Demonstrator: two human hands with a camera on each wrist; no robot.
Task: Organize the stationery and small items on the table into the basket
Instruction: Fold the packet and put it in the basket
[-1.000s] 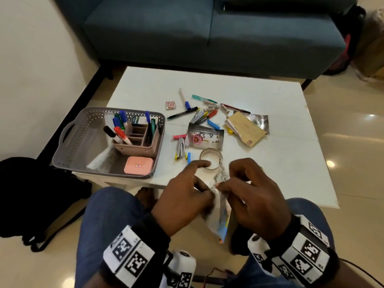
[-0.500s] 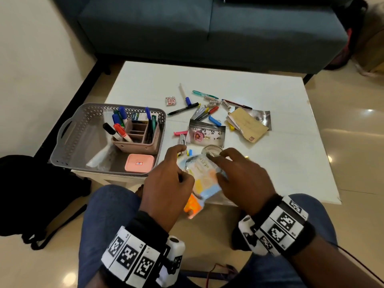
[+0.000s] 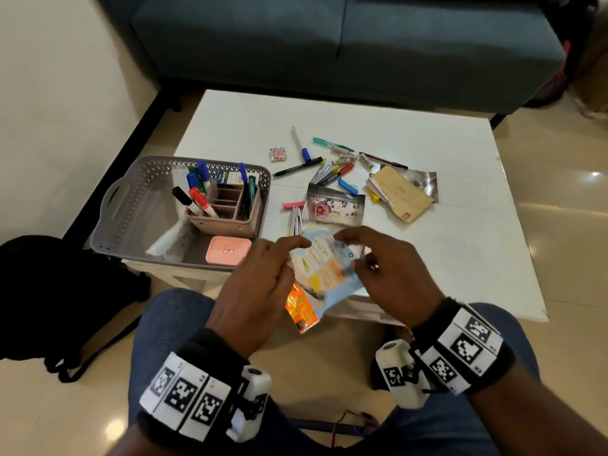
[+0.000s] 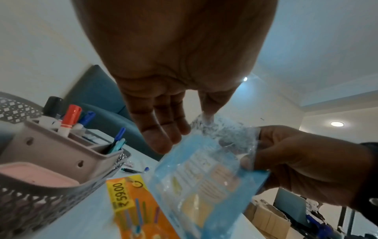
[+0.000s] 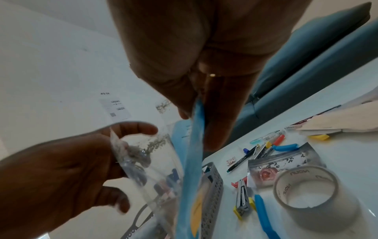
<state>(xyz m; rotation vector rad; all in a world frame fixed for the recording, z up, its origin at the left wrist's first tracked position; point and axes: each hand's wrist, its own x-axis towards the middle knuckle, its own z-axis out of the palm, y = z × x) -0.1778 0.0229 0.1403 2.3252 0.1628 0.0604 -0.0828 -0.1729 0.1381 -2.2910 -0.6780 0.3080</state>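
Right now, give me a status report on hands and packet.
Both hands, left hand and right hand, pinch blue packet above table edge. Basket beside left hand. Nothing blocking.

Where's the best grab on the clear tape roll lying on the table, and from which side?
Probably the wall of the tape roll, taken from above. It lies flat with its open core facing up, so a thumb can drop inside while fingers close on the outside of the rim. Come in on the side away from the floral pouch and the blue clip, which sit close beside it.
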